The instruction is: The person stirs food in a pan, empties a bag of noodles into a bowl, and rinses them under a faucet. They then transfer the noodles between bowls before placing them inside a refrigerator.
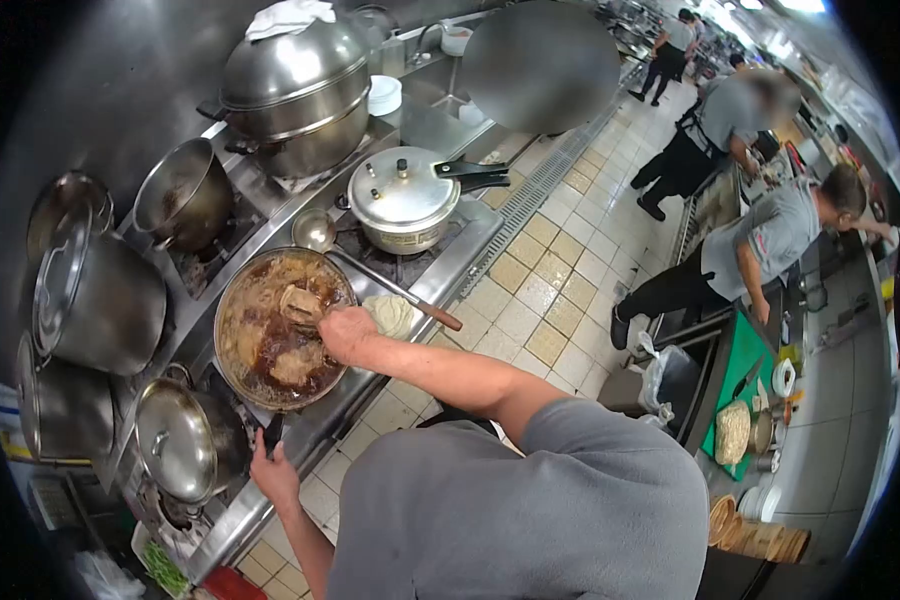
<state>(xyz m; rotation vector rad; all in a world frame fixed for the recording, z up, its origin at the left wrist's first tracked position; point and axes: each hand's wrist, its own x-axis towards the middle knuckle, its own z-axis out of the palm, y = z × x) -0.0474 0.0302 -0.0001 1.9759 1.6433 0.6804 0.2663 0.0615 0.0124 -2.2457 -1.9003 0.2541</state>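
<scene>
Gripping the dark handle (273, 434) of a wide pan (218, 335) of brown sauce and meat on the stove, the left hand (273, 478) is clenched. The right hand (348, 335) is over the pan's near rim, fingers curled closed; whether they hold anything I cannot tell. A ladle (315, 230) lies just beside the pan, with a pressure cooker (405, 200) behind it.

1. Commercial restaurant kitchen: a steel range (450, 270) at nine o'clock carries a pan (260, 350) and big stockpots (100, 295).
2. Tiled floor (560, 270) with drain grate (545, 185), one o'clock.
3. Grey-shirted people (760, 245), probably staff, at three o'clock worktop (830, 420).
</scene>
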